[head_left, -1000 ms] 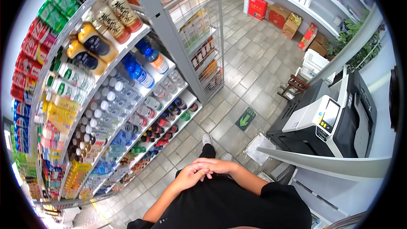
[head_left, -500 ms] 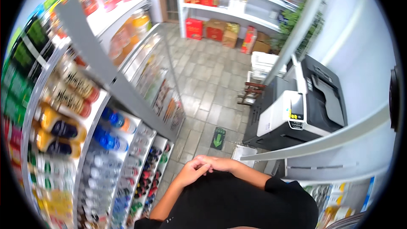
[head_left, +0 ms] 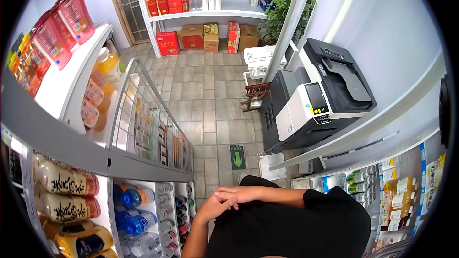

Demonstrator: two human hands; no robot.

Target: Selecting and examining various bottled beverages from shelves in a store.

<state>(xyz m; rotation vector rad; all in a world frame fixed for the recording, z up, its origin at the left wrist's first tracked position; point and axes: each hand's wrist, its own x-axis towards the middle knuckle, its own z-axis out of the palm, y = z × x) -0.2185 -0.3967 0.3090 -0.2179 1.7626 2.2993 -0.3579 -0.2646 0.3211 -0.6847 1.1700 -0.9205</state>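
Observation:
My left hand (head_left: 214, 207) and my right hand (head_left: 243, 194) are clasped together in front of my black shirt (head_left: 291, 224). The fingers of both are closed and overlap each other, and part of them is hidden by the overlap. No object shows in either hand. To the left of my hands stand shelves of drinks: pale bottles with red bands (head_left: 69, 177), yellow-orange bottles with dark labels (head_left: 86, 240), blue bottles (head_left: 141, 222) and clear bottles (head_left: 146, 243).
Ahead on the left a wire rack side (head_left: 158, 112) and a grey post (head_left: 67, 134) border the tiled floor (head_left: 191, 95). A copier (head_left: 311, 105) stands at right, near a plant (head_left: 287, 7) and white baskets (head_left: 260, 59). Boxes (head_left: 192, 37) sit under the far shelves (head_left: 205, 9).
The view has swung, so the copier and far shelves now lie further left and the left drink shelves sit lower. My hands stay clasped. The picture is sharper.

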